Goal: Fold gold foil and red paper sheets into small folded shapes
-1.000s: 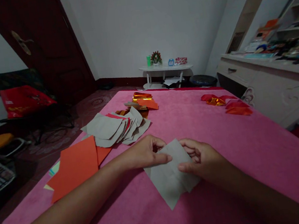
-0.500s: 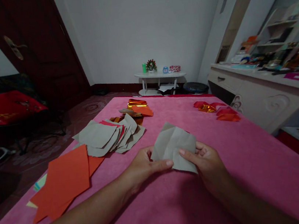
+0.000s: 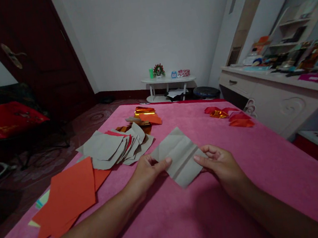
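A creased grey sheet of paper (image 3: 180,157) is held over the pink cloth, turned so one corner points away from me. My left hand (image 3: 151,172) pinches its left corner, thumb on top. At the opposite corner my right hand (image 3: 220,163) pinches it the same way; the fingers beneath are partly hidden. Fold lines run slantwise across the paper. Left of my hands lies a fanned pile of grey papers (image 3: 103,144) with a red edge showing among them. Closer to me are orange paper sheets (image 3: 70,186), overlapping one another.
The pink cloth (image 3: 273,174) covers the table. Shiny gold and orange pieces (image 3: 146,114) lie at its far side, and folded red, gold and orange pieces (image 3: 229,117) at the far right. A pale dresser (image 3: 276,94) stands to the right, a chair with a red bag (image 3: 11,120) to the left.
The grey paper has been spread flatter and turned cornerwise, its creases now showing more clearly. My hands have moved slightly apart, still pinching it. The view has shifted slightly.
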`<state>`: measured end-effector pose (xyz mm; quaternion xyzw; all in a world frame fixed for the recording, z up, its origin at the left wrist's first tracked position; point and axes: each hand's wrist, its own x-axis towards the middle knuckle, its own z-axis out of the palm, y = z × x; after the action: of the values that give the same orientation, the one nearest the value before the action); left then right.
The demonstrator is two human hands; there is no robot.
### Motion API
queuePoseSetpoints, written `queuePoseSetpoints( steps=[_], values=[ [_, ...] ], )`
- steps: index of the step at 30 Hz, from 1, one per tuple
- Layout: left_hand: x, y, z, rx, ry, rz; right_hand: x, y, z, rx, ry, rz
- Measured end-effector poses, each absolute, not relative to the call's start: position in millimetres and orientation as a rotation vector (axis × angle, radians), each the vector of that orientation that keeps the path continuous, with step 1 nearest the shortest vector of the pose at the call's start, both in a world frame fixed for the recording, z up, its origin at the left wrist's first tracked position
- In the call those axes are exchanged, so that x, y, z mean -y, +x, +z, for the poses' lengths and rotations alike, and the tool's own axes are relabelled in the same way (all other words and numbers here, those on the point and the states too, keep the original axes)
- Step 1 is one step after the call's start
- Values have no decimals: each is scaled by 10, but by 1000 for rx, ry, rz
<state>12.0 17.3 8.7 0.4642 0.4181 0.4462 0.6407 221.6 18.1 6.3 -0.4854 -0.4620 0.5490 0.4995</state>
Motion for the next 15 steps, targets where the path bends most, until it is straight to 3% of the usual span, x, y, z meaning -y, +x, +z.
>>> queuePoseSetpoints(
  steps=[6,15],
  values=[
    [-179,90,114,-771,813,1022,-184,2223,74,1236,-1176,1252],
    [-201,96,94,-988,1166,1092,-68,2153,345,1290,-1051,1441]
  ],
)
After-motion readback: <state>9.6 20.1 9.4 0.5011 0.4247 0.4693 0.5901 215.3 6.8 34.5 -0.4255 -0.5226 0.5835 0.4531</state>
